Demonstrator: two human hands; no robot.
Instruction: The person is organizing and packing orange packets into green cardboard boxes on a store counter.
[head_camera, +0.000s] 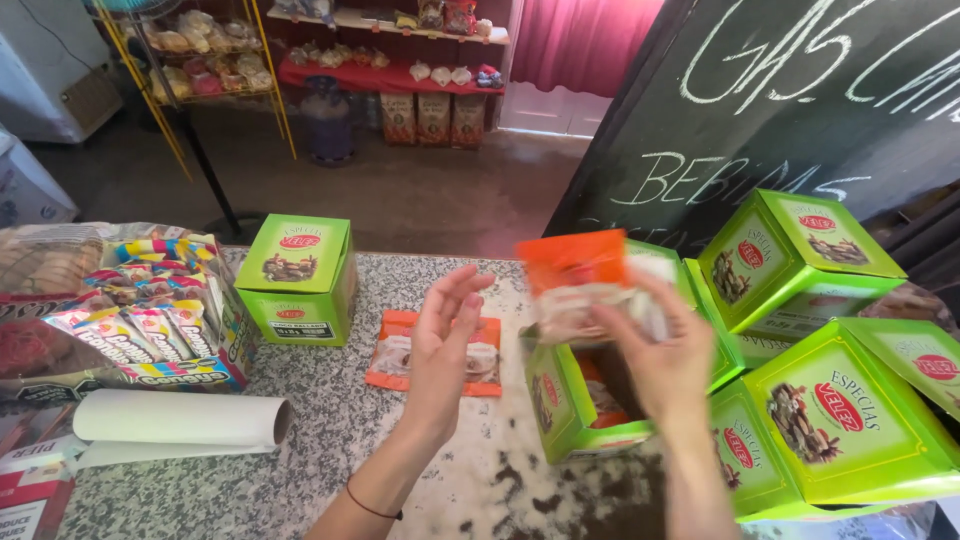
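- Nearest the camera, the speckled stone counter (330, 440) runs across the foreground, with both forearms reaching over it.
- The right hand (655, 350) grips a small orange-topped sachet (585, 280), blurred, lifted just above the open green carton (580, 400); its fingers wrap the packet's right edge.
- The open green carton stands near centre, flaps up; inside, more orange sachets show, though how many cannot be told.
- The left hand (447, 335) is open and empty, palm turned right, fingers spread and pointing away, just left of the carton.
- Behind the left hand, flat orange sachets (400, 352) lie on the counter, partly hidden by it.
- At right, closed green cartons (830, 400) are stacked and tilted, touching one another and the open carton.
- One more closed green carton (300, 275) stands alone, far left of centre.
- At left, a colourful display box (225, 330) holds rows of wrapped snack bars (130, 320).
- Near left, a white paper roll (180, 418) lies on its side.
- Far back, shop shelves (380, 70) carry bagged goods; a chalkboard (800, 100) leans at right.
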